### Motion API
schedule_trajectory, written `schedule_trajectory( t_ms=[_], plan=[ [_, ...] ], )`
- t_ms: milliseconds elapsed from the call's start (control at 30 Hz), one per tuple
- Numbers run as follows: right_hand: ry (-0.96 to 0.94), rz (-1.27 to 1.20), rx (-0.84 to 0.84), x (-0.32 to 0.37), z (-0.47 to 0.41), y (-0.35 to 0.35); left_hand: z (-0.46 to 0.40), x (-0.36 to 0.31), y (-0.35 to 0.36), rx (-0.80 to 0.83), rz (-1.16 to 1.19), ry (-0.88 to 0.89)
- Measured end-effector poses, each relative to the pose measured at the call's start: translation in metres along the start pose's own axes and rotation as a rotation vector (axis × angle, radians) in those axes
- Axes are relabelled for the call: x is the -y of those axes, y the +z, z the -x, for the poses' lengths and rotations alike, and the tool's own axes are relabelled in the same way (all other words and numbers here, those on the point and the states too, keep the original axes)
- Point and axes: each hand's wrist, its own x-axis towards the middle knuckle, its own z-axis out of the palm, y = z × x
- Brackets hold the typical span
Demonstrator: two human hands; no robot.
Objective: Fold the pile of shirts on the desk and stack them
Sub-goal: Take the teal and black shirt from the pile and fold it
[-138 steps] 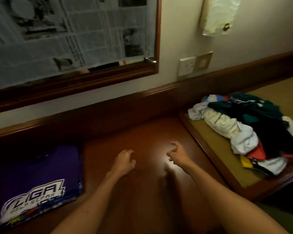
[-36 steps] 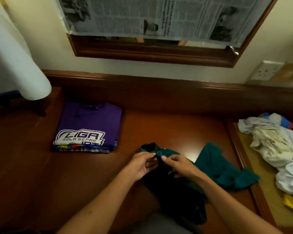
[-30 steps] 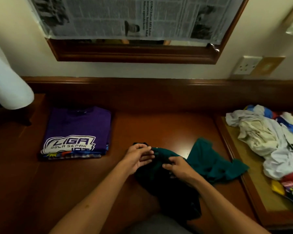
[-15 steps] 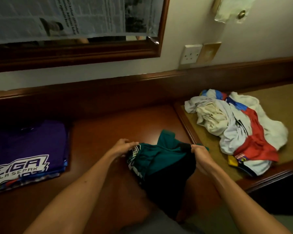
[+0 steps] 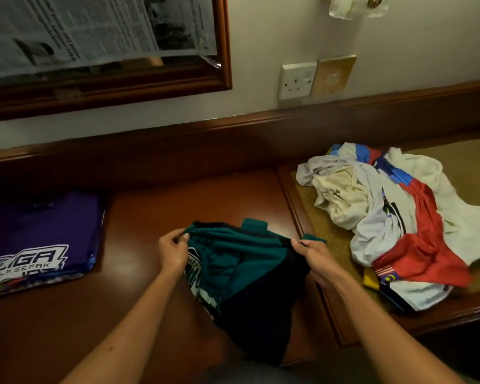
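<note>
**Teal shirt drawn out between both hands**

Half a second ago the hands sat closer together on the bunched fabric; now they have pulled further apart, stretching the top edge of the teal shirt [image 5: 241, 270] taut between them. The left hand [image 5: 172, 252] pinches one end of that edge, the right hand [image 5: 312, 254] grips the other, fingers curled into the cloth. The shirt hangs over the near edge of the bench [image 5: 139, 217], its dark lower part drooping out of view below — only the upper portion lies on the wood.

To the left, the folded stack [image 5: 39, 239] with the purple shirt on top rests on the bench; to the right, the unfolded pile [image 5: 394, 217] sits on the raised tan surface.

Risks, as I judge them: the shirt looks twisted, with its printed side partly turned inward, so laying it down as is could trap creases. Much of its weight hangs off the edge — a loosened grip could let it slide to the floor.
</note>
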Motion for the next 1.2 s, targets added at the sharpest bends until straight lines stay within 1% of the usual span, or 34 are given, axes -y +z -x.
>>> schedule_trajectory(
  t_ms=[33, 67, 133, 167, 200, 233, 267, 300, 333, 367, 400, 433, 467, 500, 533, 567, 600, 633, 667, 733, 767, 800, 867, 967, 1067, 1100, 1200],
  plan=[
    [-0.013, -0.005, 0.013, 0.004, -0.003, -0.001, 0.005, -0.001, 0.002, -0.037, 0.035, -0.015],
    [-0.025, -0.011, 0.024, 0.009, -0.005, -0.001, 0.01, -0.001, 0.005, -0.04, 0.069, -0.013],
    [-0.053, -0.008, 0.041, 0.016, -0.01, 0.001, 0.017, 0.002, 0.012, 0.035, 0.08, -0.028],
    [-0.057, -0.008, 0.055, 0.017, -0.012, 0.001, 0.02, 0.007, 0.018, 0.112, 0.051, -0.052],
    [-0.051, -0.016, 0.08, 0.019, -0.013, 0.002, 0.026, 0.011, 0.023, 0.193, -0.029, -0.067],
    [-0.037, -0.033, 0.109, 0.02, -0.016, 0.001, 0.03, 0.016, 0.029, 0.238, -0.171, -0.047],
    [-0.013, -0.066, 0.138, 0.021, -0.019, 0.0, 0.036, 0.019, 0.034, 0.241, -0.358, 0.02],
    [0.012, -0.092, 0.169, 0.024, -0.022, -0.002, 0.043, 0.022, 0.04, 0.216, -0.541, 0.138],
    [0.035, -0.131, 0.205, 0.027, -0.025, -0.003, 0.051, 0.022, 0.046, 0.192, -0.665, 0.275],
    [0.049, -0.17, 0.263, 0.032, -0.025, -0.003, 0.059, 0.018, 0.052, 0.166, -0.683, 0.397],
    [0.067, -0.228, 0.351, 0.037, -0.024, -0.001, 0.065, 0.014, 0.057, 0.177, -0.619, 0.444],
    [0.094, -0.283, 0.462, 0.041, -0.021, 0.003, 0.069, 0.006, 0.061, 0.217, -0.425, 0.409],
    [0.13, -0.268, 0.575, 0.048, -0.013, 0.01, 0.07, -0.003, 0.062, 0.312, -0.148, 0.271],
    [0.141, -0.143, 0.654, 0.055, -0.006, 0.02, 0.068, -0.007, 0.064, 0.413, 0.117, 0.111],
    [0.119, 0.081, 0.714, 0.059, -0.002, 0.03, 0.066, -0.009, 0.065, 0.499, 0.351, -0.043],
    [0.063, 0.306, 0.721, 0.061, -0.004, 0.038, 0.064, -0.009, 0.064, 0.542, 0.462, -0.14],
    [-0.047, 0.494, 0.671, 0.059, -0.008, 0.045, 0.063, -0.008, 0.061, 0.532, 0.54, -0.2],
    [-0.149, 0.612, 0.611, 0.056, -0.015, 0.051, 0.063, -0.003, 0.056, 0.465, 0.59, -0.252],
    [-0.188, 0.661, 0.529, 0.051, -0.024, 0.053, 0.063, 0.005, 0.049, 0.393, 0.65, -0.328],
    [-0.175, 0.613, 0.356, 0.041, -0.038, 0.053, 0.063, 0.026, 0.028, 0.306, 0.819, -0.476],
    [-0.173, 0.624, 0.293, 0.038, -0.044, 0.054, 0.064, 0.04, 0.016, 0.295, 0.882, -0.514],
    [-0.183, 0.662, 0.267, 0.035, -0.048, 0.058, 0.066, 0.051, 0.001, 0.274, 0.923, -0.54],
    [-0.2, 0.693, 0.284, 0.035, -0.053, 0.075, 0.071, 0.069, -0.03, 0.213, 0.931, -0.595],
    [-0.246, 0.724, 0.32, 0.036, -0.061, 0.118, 0.074, 0.089, -0.076, 0.075, 0.819, -0.66],
    [-0.199, 0.769, 0.447, 0.033, -0.063, 0.164, 0.072, 0.124, -0.119, -0.085, 0.562, -0.586],
    [-0.202, 0.803, 0.484, 0.029, -0.062, 0.18, 0.075, 0.138, -0.133, -0.15, 0.456, -0.59],
    [-0.258, 0.939, 0.536, 0.016, -0.055, 0.217, 0.094, 0.161, -0.156, -0.175, 0.249, -0.656]
  ],
)
